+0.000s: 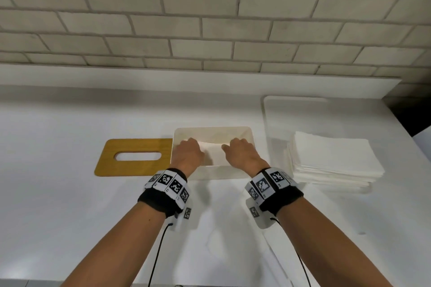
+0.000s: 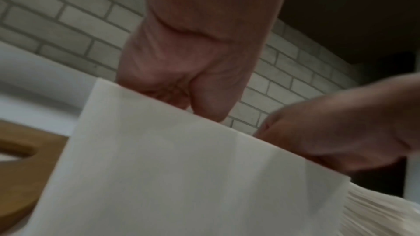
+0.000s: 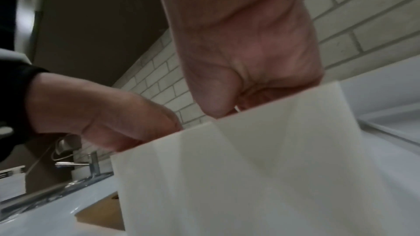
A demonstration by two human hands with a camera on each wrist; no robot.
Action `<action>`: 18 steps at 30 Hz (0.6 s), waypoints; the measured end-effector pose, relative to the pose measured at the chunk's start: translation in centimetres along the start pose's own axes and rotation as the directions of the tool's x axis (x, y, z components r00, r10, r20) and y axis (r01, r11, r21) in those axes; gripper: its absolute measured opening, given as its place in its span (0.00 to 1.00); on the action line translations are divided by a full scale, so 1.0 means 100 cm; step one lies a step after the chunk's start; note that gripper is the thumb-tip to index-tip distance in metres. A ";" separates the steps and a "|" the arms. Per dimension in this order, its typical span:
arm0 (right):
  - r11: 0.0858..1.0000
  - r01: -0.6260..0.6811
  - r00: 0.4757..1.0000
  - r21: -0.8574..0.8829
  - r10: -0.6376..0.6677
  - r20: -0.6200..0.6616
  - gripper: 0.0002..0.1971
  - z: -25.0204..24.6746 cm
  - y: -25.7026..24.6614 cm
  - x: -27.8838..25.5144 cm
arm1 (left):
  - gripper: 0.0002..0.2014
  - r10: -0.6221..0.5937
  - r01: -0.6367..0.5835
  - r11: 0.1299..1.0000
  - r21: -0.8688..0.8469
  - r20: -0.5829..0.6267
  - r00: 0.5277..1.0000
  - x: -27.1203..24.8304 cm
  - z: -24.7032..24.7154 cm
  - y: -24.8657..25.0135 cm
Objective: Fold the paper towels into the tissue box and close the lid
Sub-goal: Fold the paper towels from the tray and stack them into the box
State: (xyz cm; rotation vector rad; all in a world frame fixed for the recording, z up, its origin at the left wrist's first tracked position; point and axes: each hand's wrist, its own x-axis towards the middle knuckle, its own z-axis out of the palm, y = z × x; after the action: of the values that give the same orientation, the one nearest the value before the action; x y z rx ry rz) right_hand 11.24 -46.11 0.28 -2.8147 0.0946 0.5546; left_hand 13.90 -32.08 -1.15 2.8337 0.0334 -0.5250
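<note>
Both hands reach into the open white tissue box (image 1: 211, 173) on the counter (image 1: 70, 205): left hand (image 1: 188, 155) and right hand (image 1: 241, 155) each pinch the folded paper towel (image 1: 213, 152); wooden lid (image 1: 133, 157) lies left, paper towel stack (image 1: 333, 161) right.

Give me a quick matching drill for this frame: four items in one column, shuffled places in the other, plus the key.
Items:
1. wooden lid
2. tissue box
3. stack of paper towels
4. left hand

Places:
A. at the right end of the counter, right of the box
B. inside the box, on a paper towel
C. flat on the counter, left of the box
D. open, between lid and stack

Pairs: 1-C, 2-D, 3-A, 4-B
</note>
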 end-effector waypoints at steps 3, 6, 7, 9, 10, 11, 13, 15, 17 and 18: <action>0.996 0.013 0.998 -0.085 -0.008 0.070 0.24 0.000 0.000 0.003 | 0.20 -0.028 0.021 0.998 0.055 0.121 0.992 0.003 -0.001 -0.003; 1.000 -0.015 1.000 0.015 0.015 0.017 0.22 -0.007 0.000 -0.002 | 0.20 -0.010 0.012 1.000 -0.016 0.107 0.994 0.002 -0.004 -0.005; 0.995 -0.010 0.998 0.101 0.016 -0.054 0.21 -0.011 0.002 -0.007 | 0.20 0.006 0.000 0.997 -0.074 0.084 0.996 -0.001 -0.009 -0.007; 0.947 0.011 0.969 0.322 0.070 -0.238 0.20 -0.019 0.015 -0.024 | 0.20 0.032 -0.033 0.960 -0.279 -0.009 0.999 -0.017 -0.024 -0.012; 0.913 0.041 0.938 0.406 0.105 -0.330 0.19 -0.020 0.025 -0.035 | 0.18 0.039 -0.062 0.913 -0.403 -0.064 0.997 -0.030 -0.032 -0.017; 0.880 0.066 0.904 0.471 0.147 -0.401 0.18 -0.021 0.035 -0.049 | 0.16 0.048 -0.100 0.838 -0.536 -0.111 0.993 -0.044 -0.039 -0.022; 0.813 0.054 0.859 0.579 0.258 -0.442 0.19 -0.018 0.049 -0.082 | 0.08 0.036 -0.120 0.583 -0.804 -0.122 0.992 -0.070 -0.044 -0.033; 0.699 -0.008 0.859 0.715 0.371 -0.353 0.19 -0.005 0.059 -0.112 | 0.06 0.049 -0.048 0.406 -0.913 -0.031 0.998 -0.090 -0.034 -0.039; 0.593 -0.125 0.878 0.796 0.439 -0.189 0.17 0.017 0.061 -0.136 | 0.07 0.103 0.089 0.440 -0.894 0.149 0.984 -0.099 -0.010 -0.037; 0.578 -0.202 0.886 0.791 0.452 -0.103 0.16 0.033 0.062 -0.145 | 0.08 0.129 0.163 0.484 -0.860 0.254 0.959 -0.102 0.005 -0.034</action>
State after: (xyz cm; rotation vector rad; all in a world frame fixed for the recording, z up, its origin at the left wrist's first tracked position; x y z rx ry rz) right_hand -4.04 -51.04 1.28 -1.9867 0.7557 0.0849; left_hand 3.97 -28.70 1.20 1.7037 0.2143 -0.6680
